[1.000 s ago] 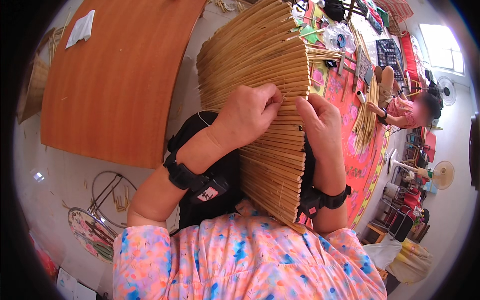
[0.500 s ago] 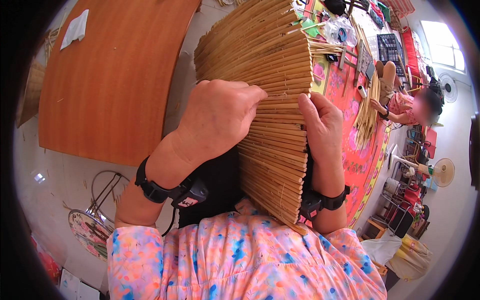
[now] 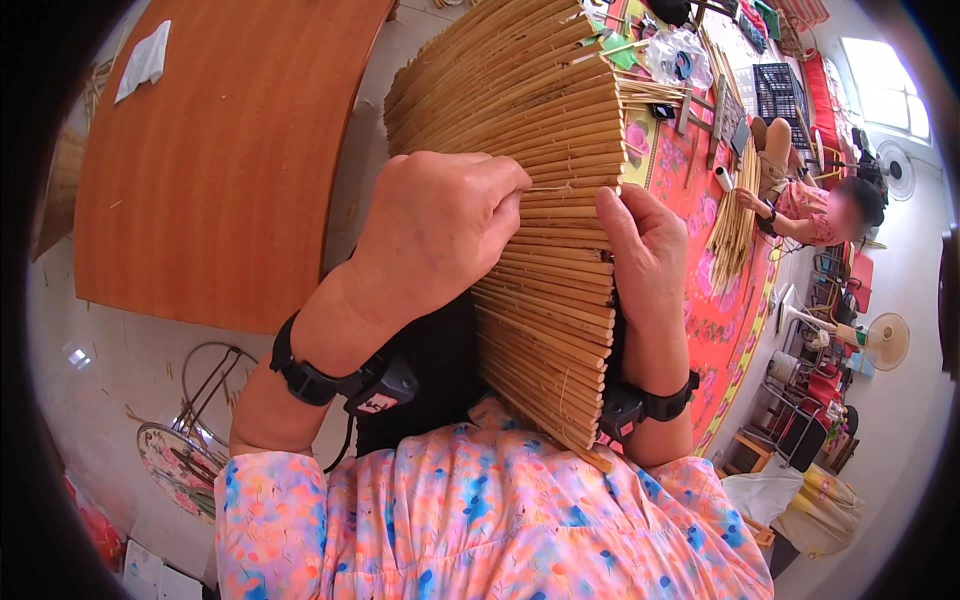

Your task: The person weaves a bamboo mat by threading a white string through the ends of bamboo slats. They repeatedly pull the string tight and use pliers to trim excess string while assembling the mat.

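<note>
The reed-stick mat (image 3: 510,110) spans the lap's (image 3: 430,380) far edge. The left hand (image 3: 435,215) pinches a thin strand (image 3: 550,188); the right hand (image 3: 648,245) curls beside, grip unclear. Binding, I'd guess; next wants steady tension.

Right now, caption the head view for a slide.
Left hand pinches a thin pale thread over a tan mat of slender round sticks; right hand at the mat's edge.
</note>
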{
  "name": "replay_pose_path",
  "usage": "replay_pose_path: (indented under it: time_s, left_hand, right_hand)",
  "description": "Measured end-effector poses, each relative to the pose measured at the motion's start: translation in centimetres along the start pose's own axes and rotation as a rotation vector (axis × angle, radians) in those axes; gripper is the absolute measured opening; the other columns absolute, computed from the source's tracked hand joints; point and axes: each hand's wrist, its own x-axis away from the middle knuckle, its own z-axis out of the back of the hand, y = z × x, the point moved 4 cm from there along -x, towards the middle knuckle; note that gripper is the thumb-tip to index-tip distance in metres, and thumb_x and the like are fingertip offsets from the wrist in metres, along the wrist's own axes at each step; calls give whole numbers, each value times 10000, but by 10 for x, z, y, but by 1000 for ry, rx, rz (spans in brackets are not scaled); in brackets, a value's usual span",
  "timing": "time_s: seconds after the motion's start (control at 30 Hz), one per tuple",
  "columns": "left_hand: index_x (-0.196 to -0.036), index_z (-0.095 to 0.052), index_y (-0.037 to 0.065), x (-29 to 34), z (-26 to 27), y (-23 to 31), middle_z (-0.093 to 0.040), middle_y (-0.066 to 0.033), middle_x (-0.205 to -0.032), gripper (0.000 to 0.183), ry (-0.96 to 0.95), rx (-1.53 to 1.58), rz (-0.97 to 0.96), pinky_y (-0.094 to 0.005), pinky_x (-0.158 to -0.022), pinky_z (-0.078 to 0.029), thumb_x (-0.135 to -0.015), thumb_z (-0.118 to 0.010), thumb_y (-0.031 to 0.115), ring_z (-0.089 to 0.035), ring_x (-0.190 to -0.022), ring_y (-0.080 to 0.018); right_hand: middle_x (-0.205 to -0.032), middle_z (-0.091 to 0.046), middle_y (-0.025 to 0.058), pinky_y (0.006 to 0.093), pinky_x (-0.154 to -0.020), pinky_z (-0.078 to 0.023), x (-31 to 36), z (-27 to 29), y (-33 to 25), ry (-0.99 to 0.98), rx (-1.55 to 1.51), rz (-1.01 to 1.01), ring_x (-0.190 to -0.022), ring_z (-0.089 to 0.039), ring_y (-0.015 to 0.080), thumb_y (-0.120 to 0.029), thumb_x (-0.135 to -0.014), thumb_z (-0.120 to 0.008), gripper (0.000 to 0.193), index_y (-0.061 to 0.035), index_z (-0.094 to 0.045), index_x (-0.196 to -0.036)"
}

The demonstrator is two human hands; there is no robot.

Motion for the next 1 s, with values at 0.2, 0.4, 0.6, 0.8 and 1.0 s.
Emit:
replay_pose_path:
  time_s: [0.2,0.4,0.6,0.8,1.0]
  left_hand:
    - [-909,-708,5,2,0,-4,-694,-144,-787,108,-39,-2,0,-343,-581,-518,-817,-654,24,-664,-640,-295]
    - [-904,-708,9,1,4,1,-692,-141,-783,106,-34,-23,0,-342,-574,-515,-813,-656,21,-662,-638,-292]
    - [-896,-705,5,1,1,0,-686,-144,-774,103,-49,-11,0,-347,-567,-511,-807,-655,12,-656,-631,-293]
    - [-893,-705,4,1,1,0,-685,-148,-772,102,-51,-22,-2,-347,-570,-511,-805,-654,8,-655,-633,-299]
    - [-890,-701,0,1,3,-3,-677,-116,-715,72,-8,-5,-13,-319,-542,-489,-838,-659,28,-645,-593,-229]
  right_hand:
    - [-691,-581,-46,208,-550,-382,1,2,-2,-12,24,-9,-624,-474,15,-230,-949,-674,257,28,-676,-946]
    - [-681,-554,-57,208,-541,-364,1,0,-2,-4,-15,-17,-621,-451,9,-224,-948,-677,249,22,-662,-911]
    - [-683,-549,-67,204,-539,-356,1,0,-2,-16,-36,-27,-624,-443,4,-210,-948,-677,237,21,-655,-896]
    - [-680,-546,-69,202,-539,-353,1,-1,-3,-11,-36,-25,-624,-441,5,-206,-948,-675,233,20,-659,-898]
    - [-766,-608,-29,206,-569,-413,1,2,-2,5,-10,-26,-644,-510,26,-186,-935,-687,234,33,-668,-1013]
